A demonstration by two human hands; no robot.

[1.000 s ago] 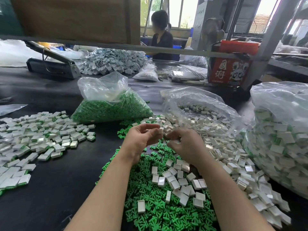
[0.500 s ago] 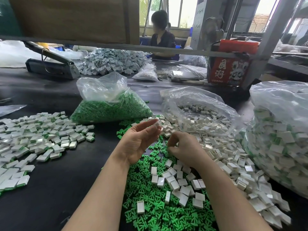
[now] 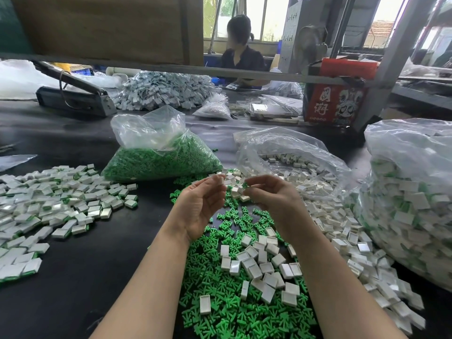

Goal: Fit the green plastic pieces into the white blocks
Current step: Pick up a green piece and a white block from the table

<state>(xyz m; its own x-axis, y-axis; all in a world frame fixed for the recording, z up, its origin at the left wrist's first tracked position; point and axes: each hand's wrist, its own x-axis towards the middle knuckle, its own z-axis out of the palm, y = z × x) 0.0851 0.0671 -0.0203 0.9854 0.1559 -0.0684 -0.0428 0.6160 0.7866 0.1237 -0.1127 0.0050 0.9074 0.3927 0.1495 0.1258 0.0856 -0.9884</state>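
Black bench (image 3: 73, 289) carries everything; at 3 o'clock a big clear sack of finished blocks (image 3: 411, 204), at 9 o'clock a loose spread of finished blocks (image 3: 56, 204), at 12 a bag of green pieces (image 3: 161, 160) and just right of it an open bag of white blocks (image 3: 293, 165); nearer, at 6 o'clock, a heap of loose green pieces (image 3: 220, 309) w/ loose white blocks (image 3: 264, 265) lying on top.

Both hands are raised over that heap, near centre. Left hand (image 3: 200, 206), palm turned up and inward, holds a white block (image 3: 222, 180) at the fingertips; grip narrow, a pinch, block standing roughly upright. Right hand (image 3: 274, 196) pinches a small green piece (image 3: 245, 185) at its fingertips, fingers curled; grip narrow too.

The relation that matters: green piece lies at 3 o'clock from the block, near but apart, w/ a small gap between; both hands about equally close to the meeting point. Judging by this, next step is bringing the piece leftward into the block's open side; which face of the block is open I can't tell, and the piece's long axis is too small to read. Misalignment looks like the main risk.
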